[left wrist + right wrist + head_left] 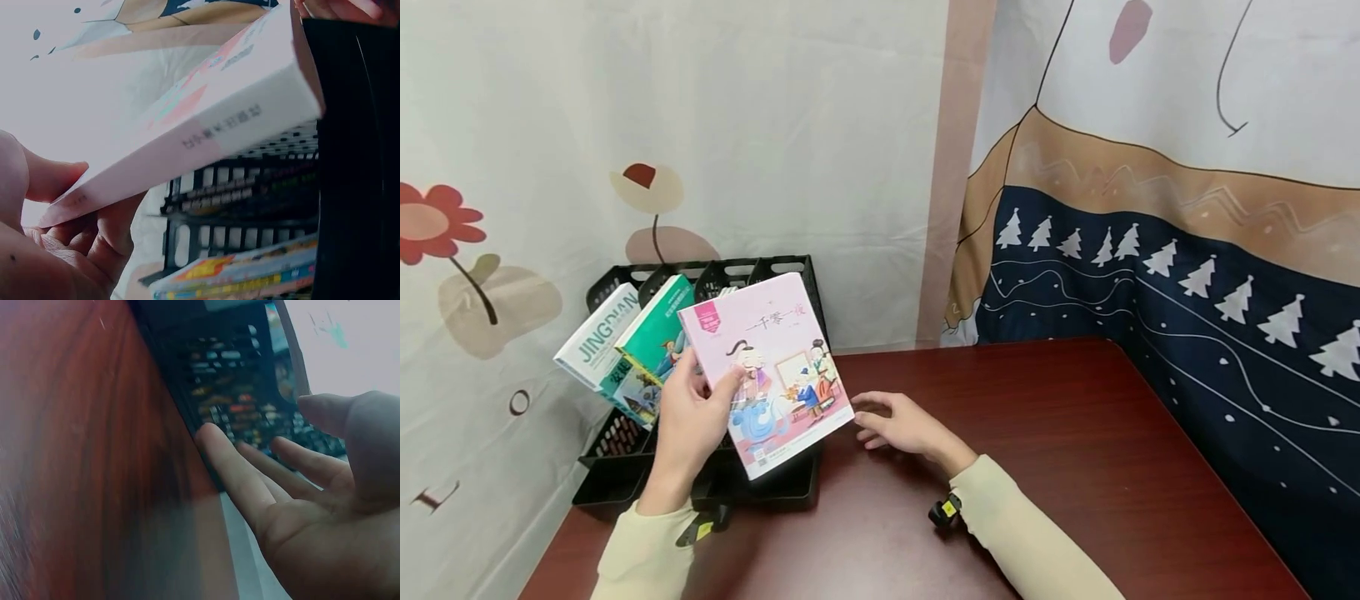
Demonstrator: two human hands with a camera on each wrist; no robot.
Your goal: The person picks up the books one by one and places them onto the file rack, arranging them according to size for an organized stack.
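Observation:
My left hand grips a pink paperback book by its left side, thumb on the illustrated cover and fingers behind. Tilted, the book hangs in front of a black organizer rack. In the left wrist view the book's spine faces the camera. My right hand, its fingers loosely spread, is beside the book's lower right corner, above the table. In the right wrist view the thumb lies close to the book's edge; I cannot tell whether they touch.
A white and teal book and a green book lean in the rack's left compartments. The rack stands at the left of a dark red wooden table. Printed curtains hang behind it.

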